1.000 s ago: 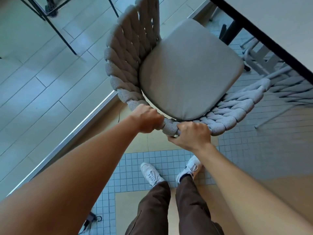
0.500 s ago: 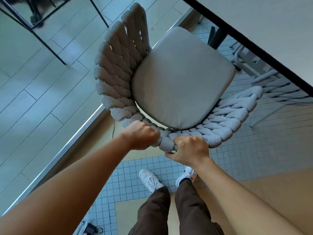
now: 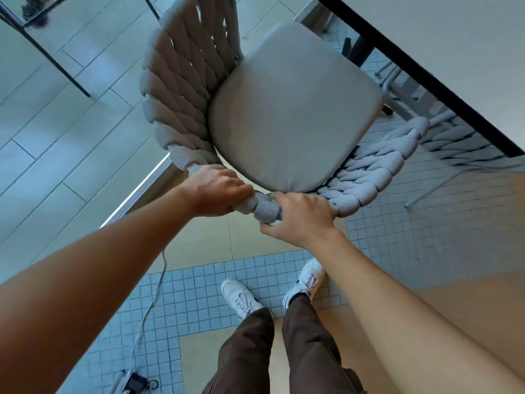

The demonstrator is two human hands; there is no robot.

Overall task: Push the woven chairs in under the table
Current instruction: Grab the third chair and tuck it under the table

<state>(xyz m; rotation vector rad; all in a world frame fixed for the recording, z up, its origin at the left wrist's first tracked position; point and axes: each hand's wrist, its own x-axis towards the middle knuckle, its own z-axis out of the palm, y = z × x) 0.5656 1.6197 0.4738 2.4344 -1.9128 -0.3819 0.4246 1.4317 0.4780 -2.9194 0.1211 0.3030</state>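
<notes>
The woven chair (image 3: 287, 109) is seen from above, at the centre of the view, with its open front pointed toward about one o'clock, at the table (image 3: 454, 46). Its back-to-front axis runs from seven o'clock to one o'clock. A grey seat cushion (image 3: 292, 109) is ringed on three sides by a curved back of thick, braided grey rope. The front edge of the cushion lies close to the dark edge of the table but is not covered by it.

The top rim of the backrest is gripped at six o'clock by both hands. The left hand (image 3: 216, 191) is wrapped over the rope, fingers curled shut around it. The right hand (image 3: 301, 217) is closed on the rim just beside it, thumb underneath.

A second woven chair (image 3: 466, 143) is seen at three o'clock, apparently partly under the table, though that corner is blurred. White shoes (image 3: 238, 297) stand on small blue tiles at six o'clock, and a cable (image 3: 147, 305) trails at seven o'clock.
</notes>
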